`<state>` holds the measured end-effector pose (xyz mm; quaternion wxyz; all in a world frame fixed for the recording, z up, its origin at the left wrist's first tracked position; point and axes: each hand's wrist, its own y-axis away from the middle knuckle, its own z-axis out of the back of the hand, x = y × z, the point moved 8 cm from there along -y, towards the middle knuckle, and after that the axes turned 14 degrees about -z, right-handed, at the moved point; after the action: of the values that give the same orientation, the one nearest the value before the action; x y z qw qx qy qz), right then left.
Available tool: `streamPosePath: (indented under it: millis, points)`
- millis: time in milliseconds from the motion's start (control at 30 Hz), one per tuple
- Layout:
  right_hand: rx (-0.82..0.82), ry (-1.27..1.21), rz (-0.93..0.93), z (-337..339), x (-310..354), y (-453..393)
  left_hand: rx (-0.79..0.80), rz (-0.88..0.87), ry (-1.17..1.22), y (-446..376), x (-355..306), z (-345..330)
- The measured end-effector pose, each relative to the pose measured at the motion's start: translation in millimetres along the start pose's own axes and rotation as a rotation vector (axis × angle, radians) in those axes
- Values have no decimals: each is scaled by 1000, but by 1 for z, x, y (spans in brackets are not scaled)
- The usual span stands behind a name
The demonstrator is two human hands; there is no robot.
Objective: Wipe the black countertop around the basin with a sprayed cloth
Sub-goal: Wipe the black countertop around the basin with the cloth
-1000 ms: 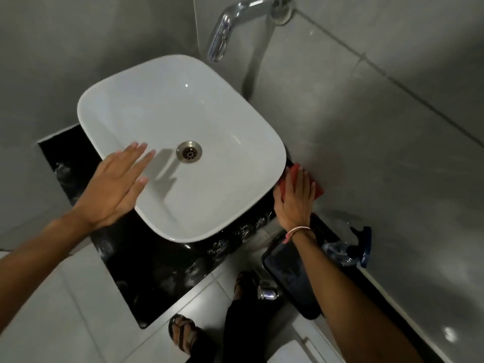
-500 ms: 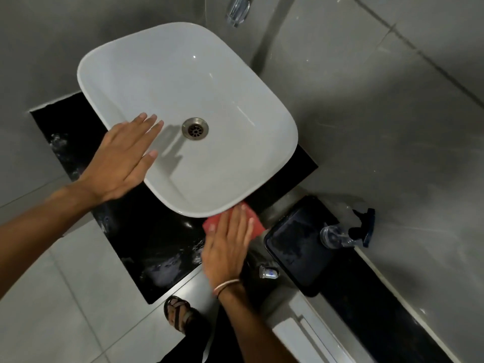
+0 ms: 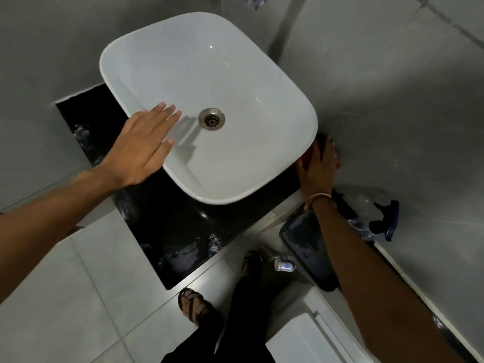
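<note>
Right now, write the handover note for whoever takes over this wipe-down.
Left hand: open, flat on the basin rim, bracing; no grip on anything.
Right hand: pressing the red cloth on the black countertop in the narrow gap between basin and wall.
Spray bottle: lying by the wall, right of the forearm.
Done: cannot tell for sure; the front counter shows wet streaks.
Left: finish the right gap, then the left strip and front streaks.
</note>
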<state>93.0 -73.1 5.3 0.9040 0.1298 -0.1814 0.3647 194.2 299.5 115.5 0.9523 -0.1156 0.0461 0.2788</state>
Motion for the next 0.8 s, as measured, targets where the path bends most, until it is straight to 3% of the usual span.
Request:
streamPosePath:
  millis: [133,300,500,567,633,700,733,800]
  points:
    - [-69,36,-24,-13,14,20,-1,0,15,0,0,-1]
    - [-92,-66,-21,-35,38,117,-27,9,64,0,0,-2]
    - [-3,-82,114,-66,85,254,34,51,167,6,0,-4]
    - [60,-68,172,-80,102,292,56,102,309,7,0,-6]
    - [167,-88,175,-86,111,312,-29,198,447,21,-2,7]
    - [291,-225,118,-72,115,314,-241,268,425,47,-8,33]
    - [299,-356,91,-54,113,307,-357,302,380,65,-15,43]
    - [123,-574,147,0,113,285,-491,401,289,103,-38,44]
